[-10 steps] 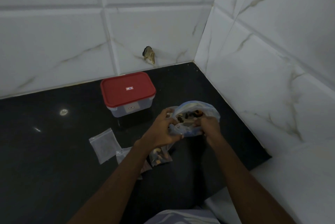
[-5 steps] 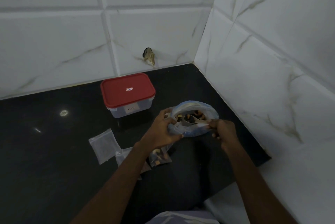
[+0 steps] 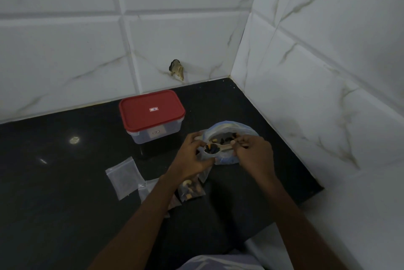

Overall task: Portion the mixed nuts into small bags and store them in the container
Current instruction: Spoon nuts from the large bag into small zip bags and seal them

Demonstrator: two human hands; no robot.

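— Detail was lost to the dim light: the mixed nuts (image 3: 211,149) in the wooden spoon (image 3: 223,148) were seen only as dark and pale pieces.
— And what was covered?
— A flat pouch (image 3: 147,190) was half hidden under the left forearm (image 3: 153,204). The open small bag (image 3: 204,159) was pinched by the left hand (image 3: 192,156). The spoon was gripped by the right hand (image 3: 253,151), its bowl at that bag's mouth, in front of the large blue-tinted bag (image 3: 231,127) and near the red-lidded container (image 3: 152,114).

container (image 3: 153,114): red lid on | nut bag (image 3: 241,129): open, front-right of it | spare small bag (image 3: 123,176): flat, front-left
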